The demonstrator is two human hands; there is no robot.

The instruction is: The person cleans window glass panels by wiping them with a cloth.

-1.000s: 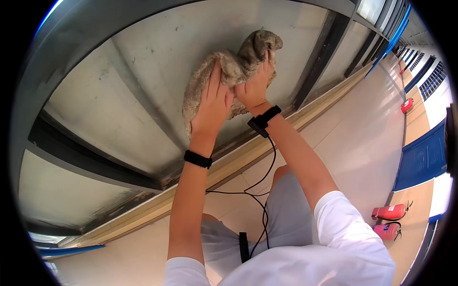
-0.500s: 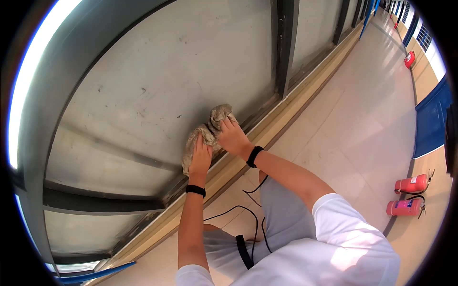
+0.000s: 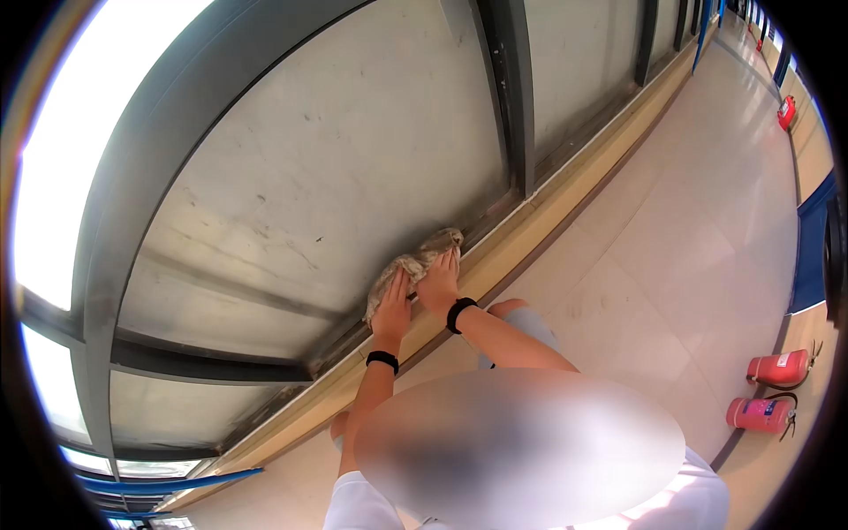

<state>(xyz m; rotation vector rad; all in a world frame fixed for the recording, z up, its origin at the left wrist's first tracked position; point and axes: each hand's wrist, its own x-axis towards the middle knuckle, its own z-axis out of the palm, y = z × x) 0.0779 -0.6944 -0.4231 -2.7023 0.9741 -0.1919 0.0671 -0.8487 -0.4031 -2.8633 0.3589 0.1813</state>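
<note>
A crumpled, dirty beige-grey cloth [image 3: 412, 263] lies bunched along the bottom edge of a smudged pale panel [image 3: 327, 150]. My left hand [image 3: 391, 311] presses on the cloth's lower-left part, its fingers pointing up. Close beside it, my right hand [image 3: 439, 287] grips the cloth's upper-right part. Both hands touch the cloth, and their palms are hidden. A black band circles each wrist. Dark marks and scratches show on the panel above the cloth.
Dark metal posts [image 3: 510, 97] frame the panel, with a tan ledge [image 3: 565, 199] running below. Two red fire extinguishers [image 3: 777, 367] stand by the wall at right. A blue rail [image 3: 177, 481] is at lower left. A blurred oval covers part of my body.
Both hands and the cloth have moved down against the panel's bottom edge, and the cloth's upper end lies lower. The camera view has shifted, showing more bright window at left.
</note>
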